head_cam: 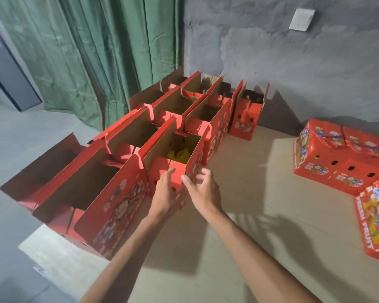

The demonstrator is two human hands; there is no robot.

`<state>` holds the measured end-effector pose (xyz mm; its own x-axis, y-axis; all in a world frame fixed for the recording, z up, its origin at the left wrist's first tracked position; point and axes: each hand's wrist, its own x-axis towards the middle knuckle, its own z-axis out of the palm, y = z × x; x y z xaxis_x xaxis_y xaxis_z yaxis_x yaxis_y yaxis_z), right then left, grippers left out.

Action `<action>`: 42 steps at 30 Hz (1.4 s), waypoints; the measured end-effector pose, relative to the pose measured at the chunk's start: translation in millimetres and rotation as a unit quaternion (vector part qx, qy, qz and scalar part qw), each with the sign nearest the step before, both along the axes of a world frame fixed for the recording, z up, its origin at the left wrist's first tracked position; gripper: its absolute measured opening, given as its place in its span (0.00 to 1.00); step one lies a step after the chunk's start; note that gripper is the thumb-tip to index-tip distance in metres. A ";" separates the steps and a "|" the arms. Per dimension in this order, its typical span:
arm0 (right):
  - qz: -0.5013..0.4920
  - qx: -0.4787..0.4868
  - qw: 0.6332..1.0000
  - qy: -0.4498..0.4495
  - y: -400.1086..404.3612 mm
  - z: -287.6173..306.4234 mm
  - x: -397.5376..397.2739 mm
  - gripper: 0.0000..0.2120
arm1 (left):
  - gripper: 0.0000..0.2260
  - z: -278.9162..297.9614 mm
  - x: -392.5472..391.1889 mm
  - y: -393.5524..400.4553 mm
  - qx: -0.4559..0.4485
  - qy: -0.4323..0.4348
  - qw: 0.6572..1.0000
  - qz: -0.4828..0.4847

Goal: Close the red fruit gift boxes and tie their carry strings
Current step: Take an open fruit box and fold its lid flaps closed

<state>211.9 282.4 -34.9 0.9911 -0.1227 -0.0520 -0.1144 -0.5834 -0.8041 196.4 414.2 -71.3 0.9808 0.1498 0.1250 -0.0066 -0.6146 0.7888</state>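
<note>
Several open red fruit gift boxes stand in rows on a brown cardboard sheet point(245, 193). The open box point(179, 149) nearest my hands shows yellow fruit point(179, 155) inside, and its long flaps stand upright. My left hand point(165, 193) lies flat against this box's near end wall, fingers straight. My right hand point(202, 189) hovers at the box's right corner, thumb at the edge and fingers loosely spread, gripping nothing. Closed red boxes point(328, 158) lie at the right. No carry string can be made out.
A large open box point(92, 193) stands at the front left, beside my left forearm. A green curtain point(92, 51) hangs behind the rows, next to a grey concrete wall point(293, 73). Another closed box point(376, 217) lies at the right edge.
</note>
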 end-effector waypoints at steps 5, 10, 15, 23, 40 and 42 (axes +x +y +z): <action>-0.010 -0.016 1.000 0.014 31.2 -10.1 34.9 0.32 | 0.36 -6.5 29.5 17.3 0.050 0.034 0.997 -0.040; -0.028 -0.052 0.997 0.046 46.5 -22.8 53.5 0.24 | 0.43 -5.4 64.9 29.9 0.194 0.079 0.971 -0.111; -0.070 -0.035 0.993 0.084 43.5 -31.3 66.5 0.17 | 0.50 -8.9 90.9 37.3 0.315 0.118 0.930 -0.148; -0.075 0.008 0.993 0.086 27.8 -33.6 66.0 0.12 | 0.42 -3.4 94.3 32.3 0.374 0.029 0.919 -0.125; -0.164 0.012 0.982 -0.091 -170.8 -16.2 -32.2 0.08 | 0.22 46.8 9.8 -171.5 0.295 0.058 0.903 -0.307; -0.182 0.016 0.978 -0.102 -208.8 -15.6 -51.7 0.07 | 0.20 54.6 -8.4 -212.3 0.294 0.056 0.897 -0.324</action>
<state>160.2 73.6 -50.6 0.8720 -0.4716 0.1316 -0.1460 -0.5070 -0.8495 188.0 201.9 -16.7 0.8496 -0.5158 -0.1100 -0.4536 -0.8210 0.3466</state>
